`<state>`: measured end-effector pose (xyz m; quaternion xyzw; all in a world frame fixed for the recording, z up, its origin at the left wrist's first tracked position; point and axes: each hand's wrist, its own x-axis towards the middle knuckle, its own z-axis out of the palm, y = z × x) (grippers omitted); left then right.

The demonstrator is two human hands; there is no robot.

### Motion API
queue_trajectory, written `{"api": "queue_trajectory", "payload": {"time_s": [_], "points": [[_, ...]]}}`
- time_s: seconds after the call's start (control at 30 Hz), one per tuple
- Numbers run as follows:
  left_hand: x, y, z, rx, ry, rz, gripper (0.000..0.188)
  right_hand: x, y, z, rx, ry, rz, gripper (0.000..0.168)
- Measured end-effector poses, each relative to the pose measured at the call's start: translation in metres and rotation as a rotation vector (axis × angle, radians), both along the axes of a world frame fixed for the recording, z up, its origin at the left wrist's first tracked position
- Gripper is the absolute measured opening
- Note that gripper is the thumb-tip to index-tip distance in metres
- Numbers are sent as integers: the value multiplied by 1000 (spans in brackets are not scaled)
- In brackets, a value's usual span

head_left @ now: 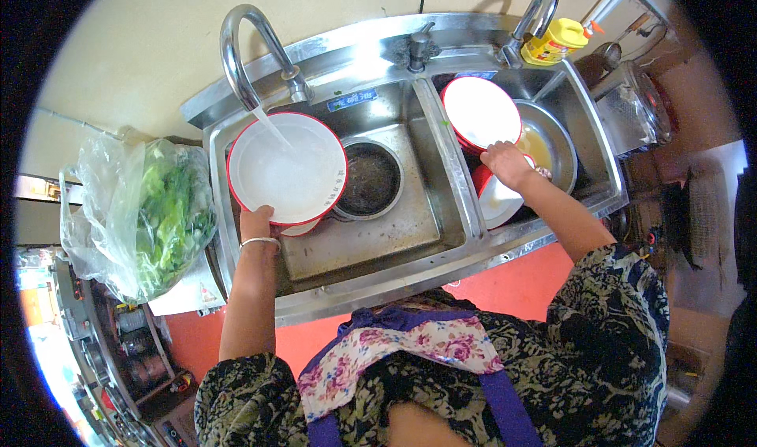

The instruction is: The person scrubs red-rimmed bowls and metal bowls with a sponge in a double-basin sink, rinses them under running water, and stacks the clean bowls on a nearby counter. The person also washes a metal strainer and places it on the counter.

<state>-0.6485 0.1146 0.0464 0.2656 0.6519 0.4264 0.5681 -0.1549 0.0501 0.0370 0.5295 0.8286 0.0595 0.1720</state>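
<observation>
My left hand (256, 221) grips the near rim of a white bowl (284, 169) with a red edge, thumb on the rim. Water runs into it from the left faucet (242, 57), and the bowl looks filled with water. Part of another bowl (300, 229) shows beneath it. In the right basin, my right hand (510, 164) reaches over a tilted white-and-red bowl (500, 204). Its fingers are at the near edge of a stack of red-rimmed white bowls (482, 113). The wrist and bowls hide the exact grip.
A round dark-bottomed pan (369, 178) lies in the left basin (378, 252). The right basin holds a metal bowl (559, 133) of yellowish liquid. Leafy greens in a plastic bag (165, 216) stand at the left. A yellow container (553, 42) is beside the right faucet (547, 3).
</observation>
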Motion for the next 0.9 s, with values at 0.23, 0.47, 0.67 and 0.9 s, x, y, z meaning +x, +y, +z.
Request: {"api": "queue_trajectory", "payload": {"time_s": [0.23, 0.47, 0.67, 0.9], "points": [[-16, 3, 8, -20, -6, 35, 47, 11, -10, 65, -213, -208, 20, 15], [-25, -3, 32, 107, 2, 69, 46, -10, 5, 194, 100, 212, -214, 19], [-15, -2, 53, 459, 206, 111, 54, -82, 59, 46, -197, 955, -751, 33], [-8, -18, 84, 717, 880, 89, 66, -197, 42, -70, -756, 1822, -1075, 33]]}}
